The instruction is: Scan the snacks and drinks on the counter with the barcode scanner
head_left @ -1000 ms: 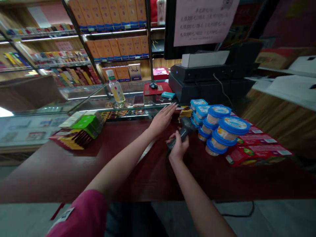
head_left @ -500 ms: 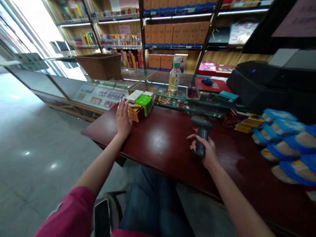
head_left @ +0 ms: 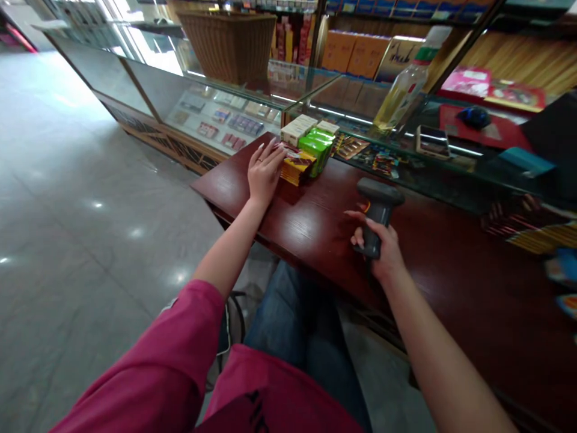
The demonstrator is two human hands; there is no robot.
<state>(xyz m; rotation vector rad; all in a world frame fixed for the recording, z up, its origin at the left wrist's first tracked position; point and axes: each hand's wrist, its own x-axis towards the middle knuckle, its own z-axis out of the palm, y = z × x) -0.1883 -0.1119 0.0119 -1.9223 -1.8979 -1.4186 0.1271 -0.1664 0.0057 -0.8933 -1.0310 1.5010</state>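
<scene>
My right hand is wrapped round the handle of a dark grey barcode scanner, just above the brown desk. One of its fingers stretches out beside the trigger. At the desk's far left, my left hand lies with fingers extended against a stack of yellow and dark red packets. Its fingertips reach onto the stack's top, partly covering it. Right behind these stand green packets and small white boxes.
Beyond the desk runs a glass display counter bearing a bottle of yellowish liquid, a phone and a wicker basket. More yellow and dark red packets lie on the right, near blue-wrapped packages.
The view has swung left and downward. My left hand has come over from beside the packet stack, so its fingers now reach onto the top. My right hand keeps its hold on the barcode scanner.
</scene>
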